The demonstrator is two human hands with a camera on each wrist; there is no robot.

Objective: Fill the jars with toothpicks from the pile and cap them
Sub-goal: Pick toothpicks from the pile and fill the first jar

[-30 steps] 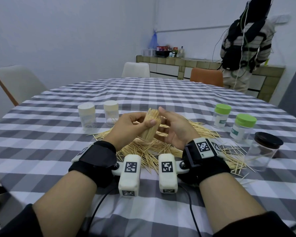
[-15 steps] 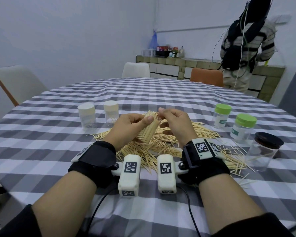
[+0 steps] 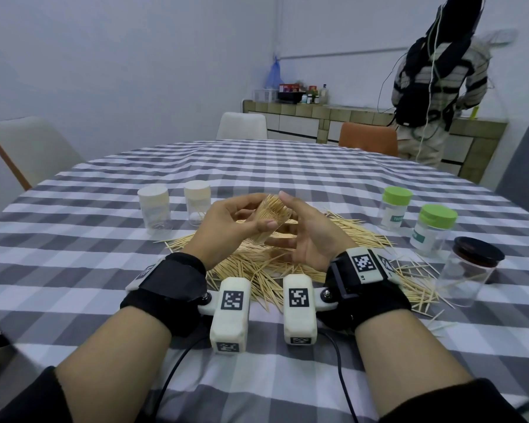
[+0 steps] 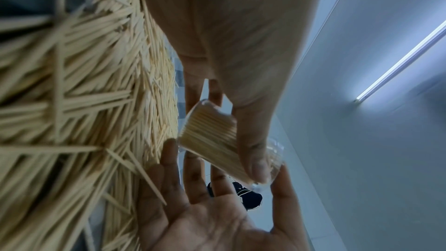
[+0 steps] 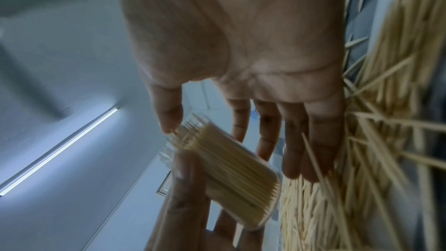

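Observation:
A clear jar (image 3: pixel 271 216) packed with toothpicks hangs tilted above the toothpick pile (image 3: pixel 251 270). My left hand (image 3: pixel 252 215) grips it, thumb along its side (image 4: pixel 253 150) and fingers behind. My right hand (image 3: pixel 292 222) is beside the jar with its palm turned to it and its fingers straight. Its thumb tip is at the jar's open mouth. The left wrist view shows the jar (image 4: pixel 210 136) over the right palm (image 4: pixel 217 217). The right wrist view shows toothpick tips sticking out of the jar (image 5: pixel 231 165). No cap is on this jar.
Two jars with cream caps (image 3: pixel 153 209) (image 3: pixel 197 203) stand left of the pile. Two green-capped jars (image 3: pixel 396 206) (image 3: pixel 434 230) and a clear jar with a dark lid (image 3: pixel 471 270) stand on the right. Loose toothpicks trail toward them. A person (image 3: pixel 434 87) stands at the back counter.
My right hand has come off the toothpick tips and opened beside the jar. My left hand has tilted the jar further over.

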